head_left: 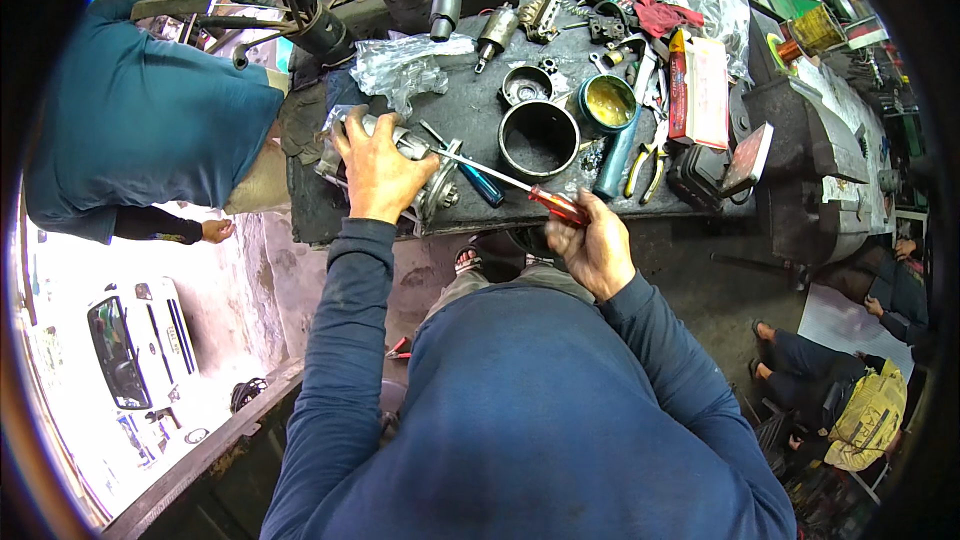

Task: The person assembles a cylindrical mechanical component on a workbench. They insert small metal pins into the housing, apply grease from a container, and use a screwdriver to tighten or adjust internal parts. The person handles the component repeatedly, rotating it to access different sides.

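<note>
Reaching hands (385, 172) (597, 248), left arched, right round screwdriver (554, 203).

Stretches the left arm (338, 340) forward, bearing down with the left hand (388, 172) near the left near corner of the tabletop (466, 112), spread fingers (350, 130) arched in a clasp. Angles the right arm (680, 350) inward, curling the right hand (598, 252) tightly just off the near edge.

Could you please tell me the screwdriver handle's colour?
The screwdriver handle is red, clearest in the head view.
</note>
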{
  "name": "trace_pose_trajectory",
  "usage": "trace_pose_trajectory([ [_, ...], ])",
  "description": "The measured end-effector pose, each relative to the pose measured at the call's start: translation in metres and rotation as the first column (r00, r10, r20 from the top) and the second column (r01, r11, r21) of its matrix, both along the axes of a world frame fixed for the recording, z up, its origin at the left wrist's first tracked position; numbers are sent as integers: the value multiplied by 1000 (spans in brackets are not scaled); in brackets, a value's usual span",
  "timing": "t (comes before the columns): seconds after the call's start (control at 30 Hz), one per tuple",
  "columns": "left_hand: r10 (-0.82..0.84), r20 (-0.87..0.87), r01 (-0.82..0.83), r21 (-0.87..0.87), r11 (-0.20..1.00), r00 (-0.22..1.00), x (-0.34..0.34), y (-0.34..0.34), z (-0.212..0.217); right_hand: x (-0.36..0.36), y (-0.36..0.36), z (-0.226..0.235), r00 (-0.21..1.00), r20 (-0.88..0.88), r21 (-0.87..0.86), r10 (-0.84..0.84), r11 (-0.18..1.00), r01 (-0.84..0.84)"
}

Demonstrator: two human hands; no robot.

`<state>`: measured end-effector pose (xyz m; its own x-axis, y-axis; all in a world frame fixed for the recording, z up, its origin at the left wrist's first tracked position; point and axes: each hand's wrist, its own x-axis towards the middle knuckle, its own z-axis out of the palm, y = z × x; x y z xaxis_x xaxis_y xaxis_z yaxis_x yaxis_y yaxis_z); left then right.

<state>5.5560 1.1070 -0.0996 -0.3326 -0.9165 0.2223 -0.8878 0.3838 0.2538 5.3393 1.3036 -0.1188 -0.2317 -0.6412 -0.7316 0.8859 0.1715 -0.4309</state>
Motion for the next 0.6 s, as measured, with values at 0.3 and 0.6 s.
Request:
trace_pose_trajectory([
  [0.3,0,-4,0,-15,1000,1000,1,-1,-1,7,15,-5,974,-165,-145,154,973,-179],
  [0.6,-27,-34,29,45,999,999,3,-1,-1,-5,24,-19,911,-221,-85,348,924,-373],
])
